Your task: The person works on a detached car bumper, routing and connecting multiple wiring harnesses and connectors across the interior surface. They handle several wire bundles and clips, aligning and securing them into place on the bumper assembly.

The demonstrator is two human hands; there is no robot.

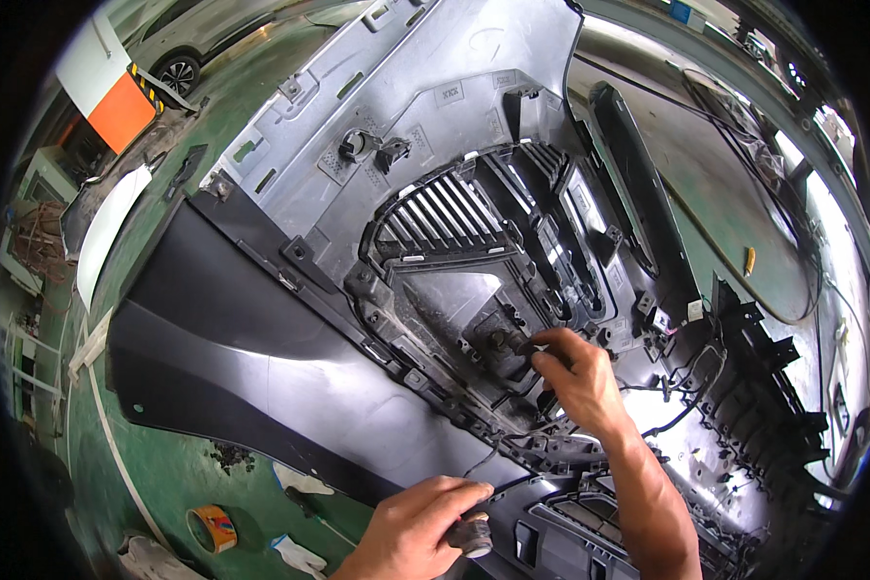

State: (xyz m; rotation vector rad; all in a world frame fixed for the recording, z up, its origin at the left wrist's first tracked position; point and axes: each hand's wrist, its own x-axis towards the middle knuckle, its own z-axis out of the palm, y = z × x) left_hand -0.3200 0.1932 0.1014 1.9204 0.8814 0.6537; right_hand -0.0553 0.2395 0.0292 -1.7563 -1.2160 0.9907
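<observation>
A large car bumper cover (454,92) lies with its grey inner side up, a slatted grille (445,215) set into it. My right hand (580,382) reaches to the middle of the bumper. Its thumb and forefinger pinch a small dark part (519,343) at a black bracket (488,333) below the grille. The other fingers curl underneath, partly hidden. Lower down, my left hand (416,527) is closed around a dark cylindrical tool (474,535) with a paler rounded end, near the bumper's lower edge. Most of that tool is hidden in the palm.
Thin black wiring (715,358) runs along the right of the bumper. On the green floor at lower left are a yellow-orange tub (213,529), white gloves (298,556) and a screwdriver-like tool (304,500). A parked car (188,48) and an orange-and-white pillar (116,101) stand at far left.
</observation>
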